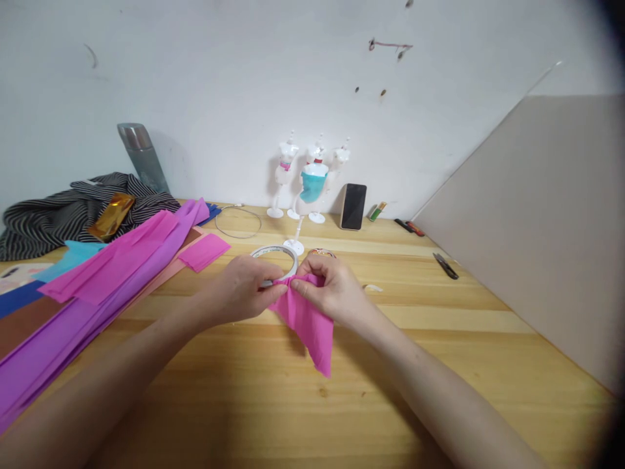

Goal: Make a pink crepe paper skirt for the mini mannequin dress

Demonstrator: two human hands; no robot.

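From where I stand, both hands are close together over the middle of the worktop [317, 404], pinching the gathered top edge of a bright pink piece of crepe-like material [312, 329]. The left hand [244, 286] grips it at one end of the gathers and the right hand [332, 290] just beside, thumbs nearly meeting; the rest hangs below them in a loose flap. A white ring like a tape roll [274, 248] sits right behind the left fingers, though I can't tell whether they hold it too. Beyond, near the wall, white miniature dress forms stand on round bases, the front one [306, 207] wrapped in a turquoise piece [313, 187]. A dark-screened phone [354, 206] is propped upright to their right, and small snips [446, 266] lie farther over by the partition. On the left, long purple sheets [78, 332] and pink strips [122, 254] are heaped in front of a striped cloth [43, 215] with a gold packet [112, 216] on it, a grey bottle [144, 156] rising behind. A thin cable [239, 236] loops between that heap and the forms.
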